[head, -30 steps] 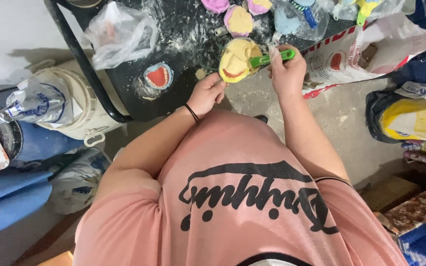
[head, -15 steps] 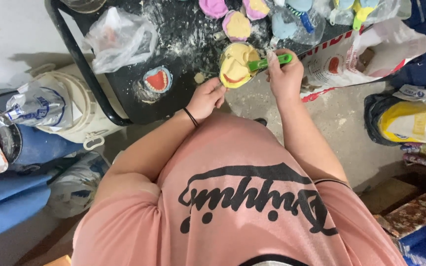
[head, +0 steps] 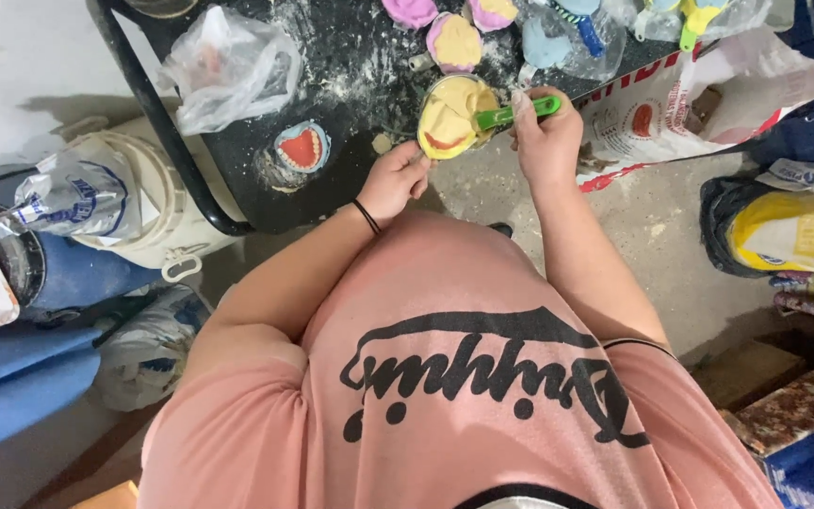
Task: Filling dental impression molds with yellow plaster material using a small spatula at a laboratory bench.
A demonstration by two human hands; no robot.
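One round bowl [head: 454,115] of yellow paste sits at the near edge of the dusty black table [head: 237,179], and the work in hand looks like stirring or scooping that paste. The right hand [head: 546,141] is closed around a green-handled spatula [head: 518,111] whose blade lies in the paste. The left hand [head: 394,181] is curled just below the bowl's rim, apparently steadying it, though its fingertips are hidden. Any further stroke calls for the bowl held firm. Farther along lies a red-and-blue dental mould [head: 301,147], with pink moulds [head: 454,40] beyond.
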